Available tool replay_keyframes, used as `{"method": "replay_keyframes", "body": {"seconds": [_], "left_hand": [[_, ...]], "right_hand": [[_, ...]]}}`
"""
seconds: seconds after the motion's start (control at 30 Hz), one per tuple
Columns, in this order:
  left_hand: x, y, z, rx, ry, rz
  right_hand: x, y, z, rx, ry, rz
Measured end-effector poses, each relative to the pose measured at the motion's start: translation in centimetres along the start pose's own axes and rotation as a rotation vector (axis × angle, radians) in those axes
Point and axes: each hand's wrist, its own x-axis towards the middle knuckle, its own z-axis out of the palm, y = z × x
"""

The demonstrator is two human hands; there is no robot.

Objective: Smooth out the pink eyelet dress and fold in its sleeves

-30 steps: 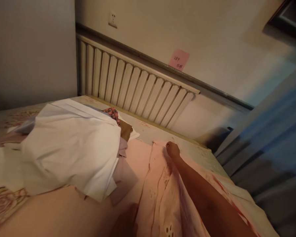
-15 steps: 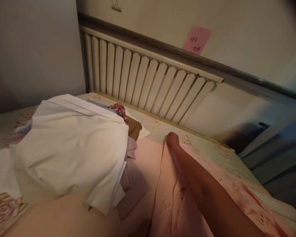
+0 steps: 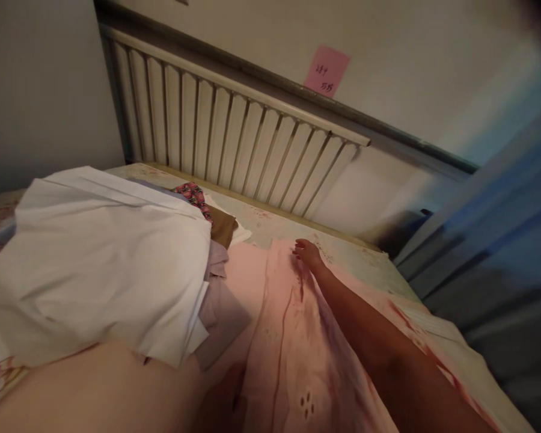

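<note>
My right hand [image 3: 307,252] is at the far end of a pink cloth [image 3: 279,313], its fingers apart at the cloth's upper edge. The forearm comes in from the lower right, over the cloth. A long fold runs down the cloth, and a cluster of small oval marks [image 3: 307,405] shows near the bottom. At the lower edge is a dark brown shape [image 3: 220,397], perhaps my left hand; its fingers cannot be made out.
A heap of clothes lies left, with a white garment [image 3: 103,264] on top and mauve [image 3: 223,325], brown [image 3: 223,225] and red-patterned [image 3: 192,192] cloths beneath. Behind the bed stand a radiator [image 3: 234,132] and a wall with a pink note [image 3: 327,71]. A blue curtain [image 3: 491,258] hangs right.
My right hand's fingers have gone from closed on the cloth's far edge to apart. The pink cloth lies spread more to the left. The view has turned a little to the right.
</note>
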Motion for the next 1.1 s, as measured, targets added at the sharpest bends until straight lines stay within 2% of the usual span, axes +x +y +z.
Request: {"method": "replay_keyframes", "body": {"seconds": [0.13,0.3,0.47,0.57,0.67,0.77,0.97,1.1], "left_hand": [[0.3,0.5,-0.2,-0.006,0.009,0.015],[-0.1,0.5,-0.4,0.021,0.077,-0.025],[-2.0,-0.2,0.4,-0.001,0.152,-0.046],[-3.8,-1.3,1.2,-0.01,0.168,-0.054],[-5.7,-2.4,1.9,0.001,0.162,-0.07],[-7.3,-3.2,2.3,-0.005,0.138,-0.054],[-9.4,-3.9,3.4,0.061,0.136,-0.009],[-10.5,-4.4,3.5,0.146,0.162,-0.052]], "right_hand": [[-9.0,1.7,-6.7,0.08,-0.02,-0.002],[-24.2,6.1,-13.8,0.082,0.04,0.01],[-38.7,13.0,-18.1,-0.105,0.15,0.209],[-45.0,16.7,-19.6,-0.207,0.222,0.363],[-48.3,19.4,-20.6,-0.242,0.279,0.435],[-49.1,20.5,-20.9,-0.193,0.256,0.477],[-48.1,18.9,-19.8,-0.178,0.146,0.499],[-47.8,18.1,-19.6,-0.241,0.12,0.486]]}}
